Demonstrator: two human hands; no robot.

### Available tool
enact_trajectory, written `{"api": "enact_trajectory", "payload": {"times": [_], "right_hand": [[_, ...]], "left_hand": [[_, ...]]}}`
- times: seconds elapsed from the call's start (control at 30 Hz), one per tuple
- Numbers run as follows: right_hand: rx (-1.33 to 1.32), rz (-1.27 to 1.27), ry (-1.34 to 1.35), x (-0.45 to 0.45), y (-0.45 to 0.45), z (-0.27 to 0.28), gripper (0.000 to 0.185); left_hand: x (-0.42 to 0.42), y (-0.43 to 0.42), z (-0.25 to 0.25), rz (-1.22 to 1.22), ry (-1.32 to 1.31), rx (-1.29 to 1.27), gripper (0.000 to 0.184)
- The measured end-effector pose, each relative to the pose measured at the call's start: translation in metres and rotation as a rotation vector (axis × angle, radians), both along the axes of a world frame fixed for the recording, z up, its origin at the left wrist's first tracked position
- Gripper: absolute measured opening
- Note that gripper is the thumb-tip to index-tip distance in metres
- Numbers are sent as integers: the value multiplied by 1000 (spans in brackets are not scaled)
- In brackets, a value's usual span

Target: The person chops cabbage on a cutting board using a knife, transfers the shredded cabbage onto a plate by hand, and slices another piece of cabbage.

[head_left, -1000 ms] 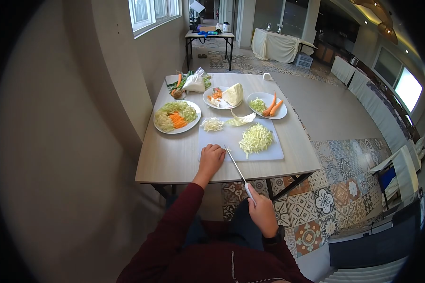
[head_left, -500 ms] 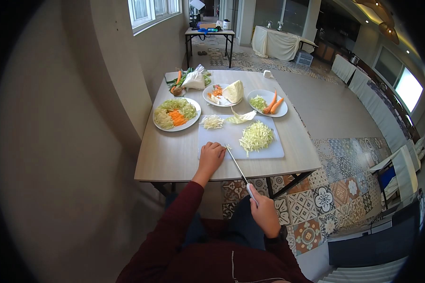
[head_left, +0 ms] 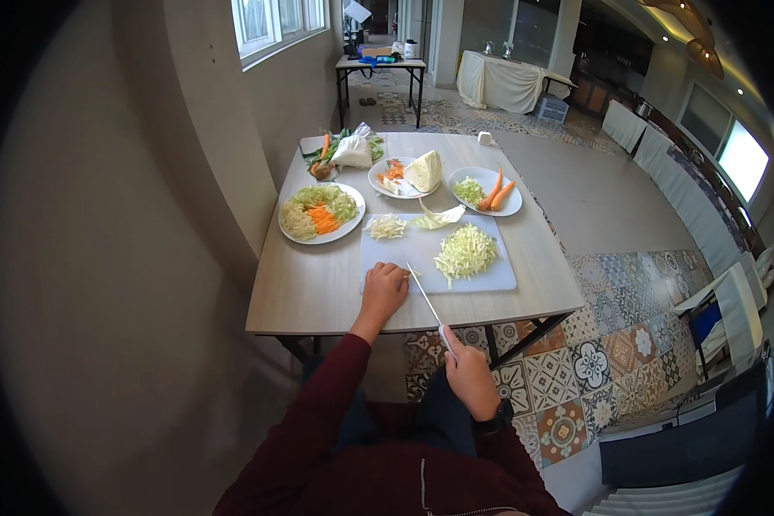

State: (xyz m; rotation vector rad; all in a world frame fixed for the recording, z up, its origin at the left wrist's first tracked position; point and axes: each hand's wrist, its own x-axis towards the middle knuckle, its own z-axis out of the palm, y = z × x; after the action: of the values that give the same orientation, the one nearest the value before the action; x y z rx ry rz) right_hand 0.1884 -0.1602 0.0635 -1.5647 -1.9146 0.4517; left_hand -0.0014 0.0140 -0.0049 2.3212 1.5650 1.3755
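Note:
My left hand (head_left: pixel 385 286) rests with bent fingers on the left front of the white cutting board (head_left: pixel 490 282), pressing on something mostly hidden; a small pale piece shows at the fingertips. In my right hand (head_left: pixel 471 378) is the white handle of a knife (head_left: pixel 425 295), whose blade tip lies on the board just right of my left fingers. A heap of shredded cabbage (head_left: pixel 466 253) covers the board's right part. Behind, a smaller pale shredded pile (head_left: pixel 386 226) sits at the left, beside a loose cabbage leaf (head_left: pixel 439 217).
A plate of shredded vegetables (head_left: pixel 358 225) stands at the left. Further back are a plate with a cabbage wedge (head_left: pixel 423 172), a plate with two carrots (head_left: pixel 497 196), and a plastic bag (head_left: pixel 353 152) beside greens. A small white object (head_left: pixel 485 138) sits at the far edge.
My right hand and the knife handle have moved slightly forward and left, while the blade tip stays near my left fingertips. My left hand keeps its place on the board.

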Motion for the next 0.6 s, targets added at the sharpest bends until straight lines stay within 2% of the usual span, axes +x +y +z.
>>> {"api": "enact_trajectory", "payload": {"times": [0.2, 0.6], "right_hand": [[-50, -4, 54, 9, -6, 8, 47], [20, 5, 105, 9, 1, 2, 44]], "left_hand": [[-1, -2, 2, 57, -41, -34, 9], [-2, 1, -1, -23, -30, 1, 5]]}}
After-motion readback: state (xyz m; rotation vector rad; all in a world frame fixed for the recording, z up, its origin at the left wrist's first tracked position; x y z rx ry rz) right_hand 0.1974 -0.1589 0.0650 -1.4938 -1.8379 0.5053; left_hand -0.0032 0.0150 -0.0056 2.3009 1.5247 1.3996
